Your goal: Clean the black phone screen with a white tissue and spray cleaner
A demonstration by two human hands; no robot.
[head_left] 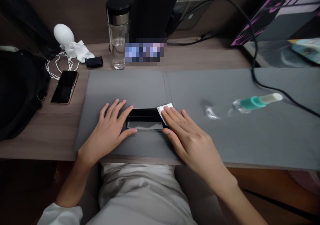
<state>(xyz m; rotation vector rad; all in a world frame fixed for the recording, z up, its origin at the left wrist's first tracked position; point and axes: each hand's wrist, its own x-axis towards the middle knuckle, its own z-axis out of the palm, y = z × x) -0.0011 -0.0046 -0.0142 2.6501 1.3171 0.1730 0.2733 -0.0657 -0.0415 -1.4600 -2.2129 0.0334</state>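
The item under inspection is a flat, oblong slab with a glossy black face and a thin bright rim, apparently a phone [145, 124]; it lies flat on the smooth grey mat [125, 85] that covers part of the brown wood-grain counter [32, 148], between the person's two hands. Grip, left hand [107, 135]: fingers spread, thumb apart from the forefinger, the two set astride the slab's left end at its far and near edges, bracing rather than enclosing it. Grip, right hand [193, 141]: fingers extended flat over a small folded white sheet, tissue or wipe [161, 109], at the slab's right end; the thumb stands apart at the near edge. How hard either hand presses cannot be told. Handling, by assessment: the slab should be light for its size and rigid, with a slick face that offers fingertips little purchase; the glass is judged fragile, at risk from a drop or a concentrated push. The white sheet appears thin, soft and limp, best controlled under flat fingers. Recommended hold for the slab: the narrow rim, thumb on the near long edge and fingers on the far one, towards the left end, leaving the face free of contact.
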